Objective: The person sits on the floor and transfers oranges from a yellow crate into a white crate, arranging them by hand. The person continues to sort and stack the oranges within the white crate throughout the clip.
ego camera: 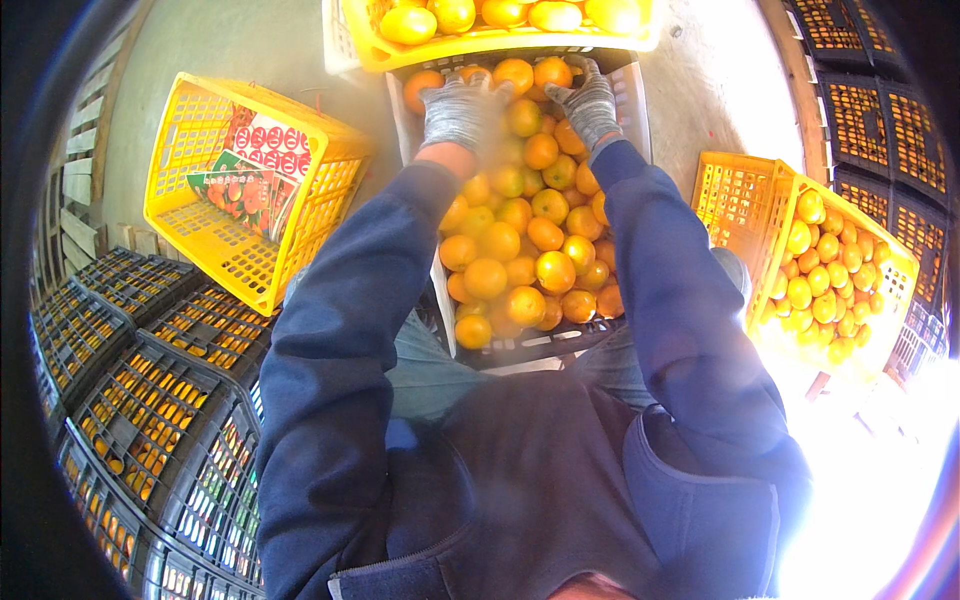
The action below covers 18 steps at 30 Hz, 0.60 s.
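Note:
A crate [442, 300] heaped with loose oranges [550, 206] stands between my knees. My left hand [456, 112], in a grey knit glove, lies palm down on oranges at its far left end; the fingertips are blurred, and whether it grips one cannot be told. Over at the far right end, my gloved right hand [589, 101] has its thumb and fingers spread around the side of an orange [553, 73]; a firm grip is not plain. Just beyond both hands, a yellow plastic crate [495, 46] holds a row of oranges.
To the left, a tilted yellow crate [210, 262] holds printed leaflets [240, 196] and a sheet of red-and-white round stickers [271, 142]. Black crates [142, 337] of fruit stand at lower left, more black crates [855, 112] at right. Another yellow crate [904, 277] of oranges sits nearer on the right.

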Available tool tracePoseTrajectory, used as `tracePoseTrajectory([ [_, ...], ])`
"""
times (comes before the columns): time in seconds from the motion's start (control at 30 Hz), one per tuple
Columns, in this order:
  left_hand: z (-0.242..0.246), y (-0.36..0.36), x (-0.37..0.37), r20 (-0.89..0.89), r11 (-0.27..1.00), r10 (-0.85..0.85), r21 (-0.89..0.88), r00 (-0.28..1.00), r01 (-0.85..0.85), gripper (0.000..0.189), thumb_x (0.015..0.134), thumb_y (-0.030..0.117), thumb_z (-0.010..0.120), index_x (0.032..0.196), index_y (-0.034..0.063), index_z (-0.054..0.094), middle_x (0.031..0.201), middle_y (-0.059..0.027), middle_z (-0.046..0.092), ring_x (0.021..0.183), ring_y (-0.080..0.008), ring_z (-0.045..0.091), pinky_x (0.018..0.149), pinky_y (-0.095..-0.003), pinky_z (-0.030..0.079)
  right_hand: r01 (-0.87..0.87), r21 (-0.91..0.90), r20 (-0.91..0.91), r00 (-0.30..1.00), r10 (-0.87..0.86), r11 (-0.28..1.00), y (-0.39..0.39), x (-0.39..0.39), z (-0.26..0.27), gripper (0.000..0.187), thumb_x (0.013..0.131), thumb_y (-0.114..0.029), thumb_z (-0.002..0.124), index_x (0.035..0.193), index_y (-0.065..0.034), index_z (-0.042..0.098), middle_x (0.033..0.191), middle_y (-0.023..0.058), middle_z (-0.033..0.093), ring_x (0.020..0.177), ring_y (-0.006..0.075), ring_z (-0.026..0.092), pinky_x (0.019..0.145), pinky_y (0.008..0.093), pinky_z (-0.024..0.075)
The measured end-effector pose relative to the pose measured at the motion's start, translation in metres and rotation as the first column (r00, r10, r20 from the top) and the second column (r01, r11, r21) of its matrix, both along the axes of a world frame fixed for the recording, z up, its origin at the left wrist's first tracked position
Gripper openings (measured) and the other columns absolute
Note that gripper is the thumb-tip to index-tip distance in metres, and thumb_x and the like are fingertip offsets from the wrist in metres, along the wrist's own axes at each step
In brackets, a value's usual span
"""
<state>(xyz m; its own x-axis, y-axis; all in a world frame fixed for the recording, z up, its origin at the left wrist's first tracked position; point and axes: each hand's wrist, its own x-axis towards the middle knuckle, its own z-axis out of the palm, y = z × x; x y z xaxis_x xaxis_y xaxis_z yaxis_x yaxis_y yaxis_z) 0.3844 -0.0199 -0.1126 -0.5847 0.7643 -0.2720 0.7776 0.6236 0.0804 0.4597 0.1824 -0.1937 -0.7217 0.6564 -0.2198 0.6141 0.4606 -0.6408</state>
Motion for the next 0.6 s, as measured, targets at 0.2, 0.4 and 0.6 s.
tracePoseTrajectory([
  [0.2, 0.002, 0.000, -0.001, -0.022, 1.000, 0.001, 0.009, 1.000, -0.001, 0.060, 0.090, 0.023, 0.062, 0.148, 0.0267, 0.054, 0.143, -0.0124, 0.057, 0.128, -0.0340, 0.059, 0.090, -0.0595, 0.048, -0.114, 0.274, 0.037, 0.993, 0.108, 0.955, -0.009, 0.003, 0.007, 0.067, 0.076, -0.028, 0.090, 0.137, -0.0211, 0.062, 0.129, 0.0232, 0.057, 0.116, 0.0355, 0.059, 0.103, 0.0442, 0.0501],
  [0.4, 0.001, 0.001, -0.001, -0.037, 1.000, -0.002, -0.010, 0.999, 0.001, 0.059, 0.090, 0.025, 0.063, 0.149, 0.0267, 0.053, 0.143, -0.0123, 0.057, 0.131, -0.0355, 0.056, 0.093, -0.0581, 0.049, -0.029, 0.194, -0.038, 0.999, 0.038, 0.981, -0.008, 0.002, -0.001, 0.074, 0.076, -0.026, 0.091, 0.138, -0.0042, 0.055, 0.125, 0.0224, 0.060, 0.115, 0.0344, 0.061, 0.102, 0.0425, 0.0507],
  [0.6, 0.005, 0.000, 0.000, -0.025, 1.000, 0.000, -0.026, 1.000, -0.001, 0.060, 0.090, 0.026, 0.064, 0.149, 0.0263, 0.053, 0.142, -0.0112, 0.057, 0.132, -0.0350, 0.056, 0.094, -0.0575, 0.049, -0.178, 0.184, -0.108, 0.974, 0.200, 0.967, 0.007, 0.006, -0.007, 0.072, 0.076, -0.015, 0.090, 0.137, -0.0030, 0.055, 0.126, 0.0191, 0.062, 0.112, 0.0323, 0.063, 0.101, 0.0397, 0.0523],
])
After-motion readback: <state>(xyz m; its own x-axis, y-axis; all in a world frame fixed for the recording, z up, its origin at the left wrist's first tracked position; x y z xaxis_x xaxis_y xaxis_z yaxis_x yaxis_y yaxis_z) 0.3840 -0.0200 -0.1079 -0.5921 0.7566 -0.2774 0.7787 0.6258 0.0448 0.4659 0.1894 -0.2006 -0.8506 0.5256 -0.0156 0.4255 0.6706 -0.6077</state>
